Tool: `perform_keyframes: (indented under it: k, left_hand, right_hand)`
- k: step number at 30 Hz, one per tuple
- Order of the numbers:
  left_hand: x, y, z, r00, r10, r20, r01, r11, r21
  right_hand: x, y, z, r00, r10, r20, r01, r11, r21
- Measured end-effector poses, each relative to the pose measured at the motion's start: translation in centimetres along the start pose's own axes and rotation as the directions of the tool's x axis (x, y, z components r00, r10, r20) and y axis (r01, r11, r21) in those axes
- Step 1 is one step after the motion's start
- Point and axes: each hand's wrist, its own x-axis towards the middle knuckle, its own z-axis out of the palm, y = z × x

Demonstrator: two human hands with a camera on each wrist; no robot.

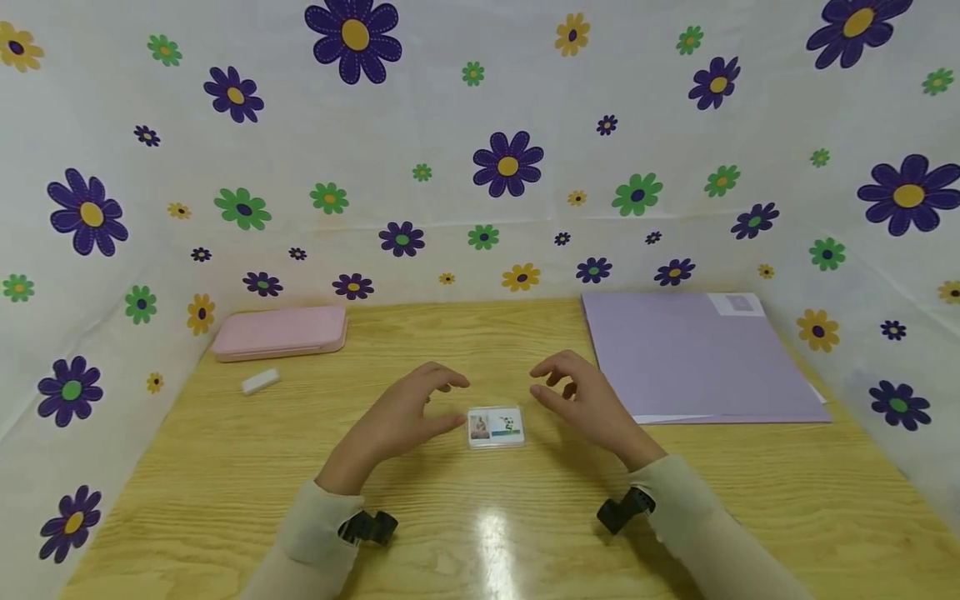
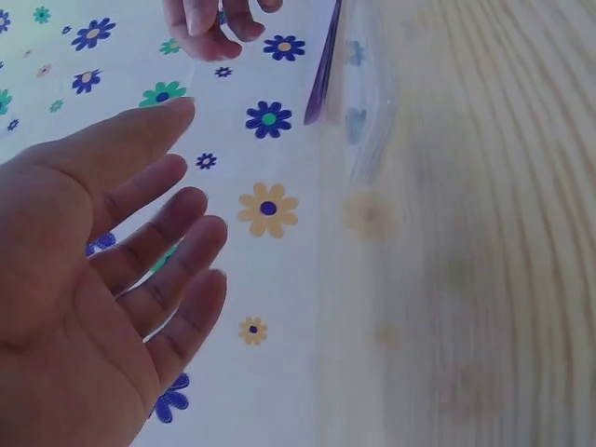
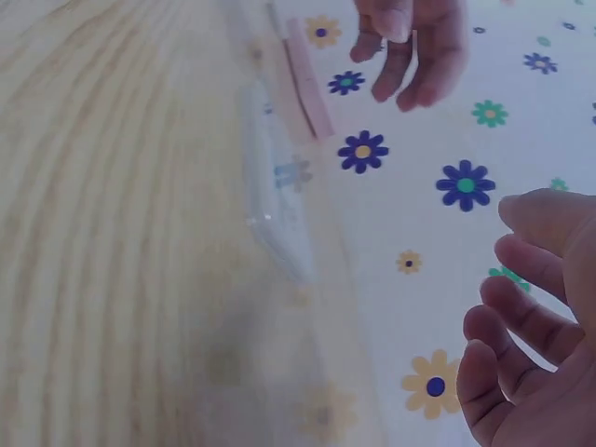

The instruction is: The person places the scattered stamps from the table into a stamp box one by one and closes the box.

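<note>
A small flat clear case point(image 1: 496, 427) with a picture on each half of its face lies on the wooden table between the two hands. To its left, the left hand point(image 1: 408, 412) hovers with fingers relaxed and thumb tip close to the case's edge. On the other side, the right hand point(image 1: 581, 404) is held in a loose curve, a little farther from the case. Both palms face inward and hold nothing. The left wrist view shows the left hand point(image 2: 121, 270) with spread fingers; the right wrist view shows the right hand point(image 3: 531, 317) likewise bare.
A pink pencil case point(image 1: 281, 332) lies at the back left, with a white eraser point(image 1: 260, 382) in front of it. At the back right is a purple folder point(image 1: 697, 358) with white sheets peeking out. Flower-print cloth point(image 1: 420, 108) walls the table on three sides.
</note>
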Motion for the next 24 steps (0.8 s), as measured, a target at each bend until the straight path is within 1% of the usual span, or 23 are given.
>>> perform_keyframes:
  k: [2, 5, 8, 10, 14, 18, 22, 24]
  left_hand:
    - [-0.4, 0.1, -0.4, 1.000, 0.018, -0.020, -0.017, 1.000, 0.006]
    - [-0.8, 0.4, -1.1, 0.996, 0.065, -0.061, -0.064, 0.998, 0.015]
    - [-1.0, 0.6, -1.7, 0.987, 0.114, -0.116, -0.112, 0.993, 0.024]
    - [-1.1, 0.7, -1.9, 0.980, 0.130, -0.151, -0.127, 0.991, 0.029]
    - [-1.2, 0.6, -2.2, 0.967, 0.141, -0.212, -0.140, 0.990, 0.019]
    - [-1.5, 0.4, -2.5, 0.955, 0.147, -0.259, -0.152, 0.988, 0.000]
    - [-1.8, 0.0, -2.8, 0.946, 0.137, -0.293, -0.142, 0.990, 0.003]
    - [-2.0, -0.3, -3.0, 0.945, 0.129, -0.300, -0.136, 0.991, 0.000]
  right_hand:
    - [-0.1, -0.3, -0.5, 1.000, -0.012, -0.020, 0.012, 1.000, 0.002]
    - [-0.3, -0.6, -1.0, 0.998, -0.037, -0.044, 0.037, 0.999, 0.009]
    - [-0.5, -0.7, -1.5, 0.996, -0.061, -0.070, 0.062, 0.998, 0.016]
    - [-0.7, -0.7, -1.9, 0.993, -0.081, -0.088, 0.082, 0.997, 0.015]
    - [-1.0, -0.7, -2.4, 0.988, -0.097, -0.123, 0.098, 0.995, 0.002]
    - [-1.1, -0.7, -2.7, 0.985, -0.096, -0.143, 0.093, 0.995, -0.027]
    - [-1.2, -0.6, -3.0, 0.983, -0.104, -0.150, 0.101, 0.995, -0.025]
    - [-1.4, -0.6, -3.1, 0.983, -0.107, -0.150, 0.106, 0.994, -0.016]
